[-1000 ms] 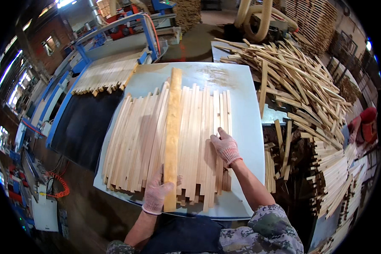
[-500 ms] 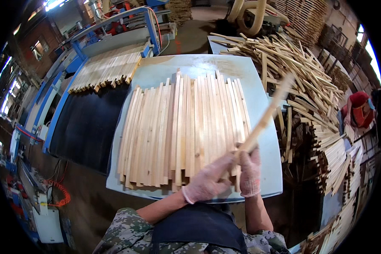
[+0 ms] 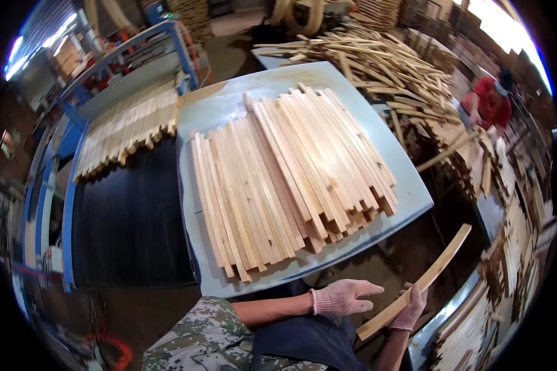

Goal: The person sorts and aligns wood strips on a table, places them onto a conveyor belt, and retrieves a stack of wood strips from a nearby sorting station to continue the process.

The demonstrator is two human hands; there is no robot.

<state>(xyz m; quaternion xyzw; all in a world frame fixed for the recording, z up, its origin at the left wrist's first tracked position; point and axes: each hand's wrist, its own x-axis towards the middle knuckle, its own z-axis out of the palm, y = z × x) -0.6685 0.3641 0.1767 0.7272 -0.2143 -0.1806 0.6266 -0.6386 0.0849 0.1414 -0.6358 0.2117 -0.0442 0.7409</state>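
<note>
My right hand (image 3: 411, 307), in a pale knitted glove, is closed around a wooden strip (image 3: 436, 270). The strip slants up to the right, off the near right side of the table. Just left of it, my left hand (image 3: 348, 297), gloved too, is open with its fingers stretched toward the strip and not touching it. Ahead of both hands, many wooden strips (image 3: 315, 167) lie side by side on a pale blue table (image 3: 377, 117). The right part of these strips is stacked in more than one layer; the left part lies lower.
Left of the table is a blue-framed machine (image 3: 71, 204) with a black belt (image 3: 133, 216) and a row of strips (image 3: 127, 127) on it. Behind to the right lies a loose heap of strips (image 3: 390, 68). A person in red (image 3: 487, 102) works at far right, near stacked strips (image 3: 507, 260).
My view has turned to the right. The strip has moved from over the table to its near right side in my right hand. My left hand has come off it and opened.
</note>
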